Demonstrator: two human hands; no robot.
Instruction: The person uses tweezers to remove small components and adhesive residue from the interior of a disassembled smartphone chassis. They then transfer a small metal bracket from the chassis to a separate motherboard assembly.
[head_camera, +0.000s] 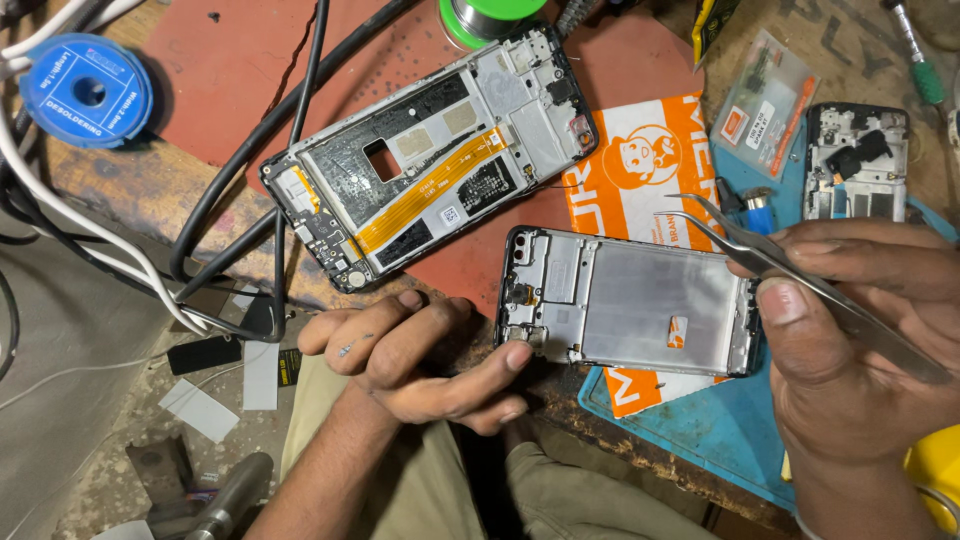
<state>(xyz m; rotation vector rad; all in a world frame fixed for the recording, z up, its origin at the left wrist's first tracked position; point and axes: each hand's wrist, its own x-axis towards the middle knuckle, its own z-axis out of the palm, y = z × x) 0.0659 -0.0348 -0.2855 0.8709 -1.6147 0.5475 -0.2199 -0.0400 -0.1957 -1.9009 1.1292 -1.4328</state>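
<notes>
1. A person works over a cluttered repair counter (130, 190), both bare hands low in the frame.
2. The left hand (420, 355), at lower centre, is loosely curled with nothing in its grip; its thumb tip touches the lower left corner of a bare phone frame (640, 300).
3. That phone frame lies flat at centre right, partly on an orange printed packet (640, 160) and a blue mat (700, 425).
4. The right hand (860, 340), at the right edge, has its grip closed around metal tweezers (760, 250), pinched between thumb and fingers; the curved tips point toward the upper left and hover just above the frame's upper right corner, slightly parted and empty.
5. A second opened phone (430, 160), with an orange flex ribbon running along it, lies tilted at upper centre on a red mat (220, 70).
6. A third opened phone (857, 165) lies at upper right, beside a small clear parts bag (765, 105).
7. A blue spool of desoldering braid (88, 92) sits at upper left, a green solder reel (485, 20) at the top edge, and black cables (240, 160) cross the left side.
</notes>
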